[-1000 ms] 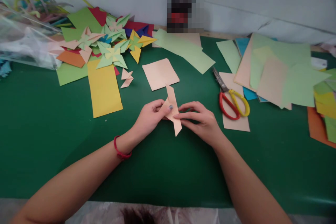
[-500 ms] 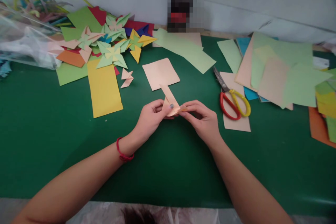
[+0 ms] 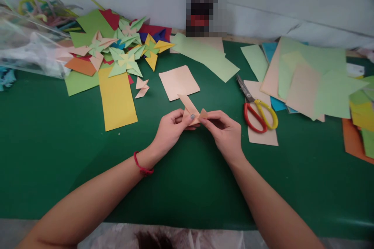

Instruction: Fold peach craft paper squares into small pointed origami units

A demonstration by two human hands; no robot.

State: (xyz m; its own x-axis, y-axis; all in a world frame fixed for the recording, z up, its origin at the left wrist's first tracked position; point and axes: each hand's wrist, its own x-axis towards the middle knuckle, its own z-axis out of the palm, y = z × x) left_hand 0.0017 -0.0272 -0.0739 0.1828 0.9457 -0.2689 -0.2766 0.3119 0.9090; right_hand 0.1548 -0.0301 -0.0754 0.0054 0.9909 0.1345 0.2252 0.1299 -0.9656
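Between my hands is a pale peach folded paper (image 3: 189,106), one strip of it sticking up to the left. My left hand (image 3: 172,126) pinches its left side, thumb on top and fingers underneath. At the right end, my right hand (image 3: 224,130) grips a small flap between thumb and fingertips, and that flap points upward. Just beyond the hands lies a square of peach paper (image 3: 179,81). A small folded peach piece (image 3: 142,87) rests to its left. My fingers cover part of the folds.
Scissors (image 3: 257,109) with red and yellow handles lie at right on a peach sheet (image 3: 263,138). Folded paper stars (image 3: 126,61) are heaped at back left, beside a yellow sheet (image 3: 117,101). Green and peach sheets (image 3: 315,62) are stacked at back right on the green table (image 3: 187,186).
The right-hand flap of the folded paper has turned from lying outward to standing up. Both hands have stayed nearly in place, with the right fingers shifting slightly.
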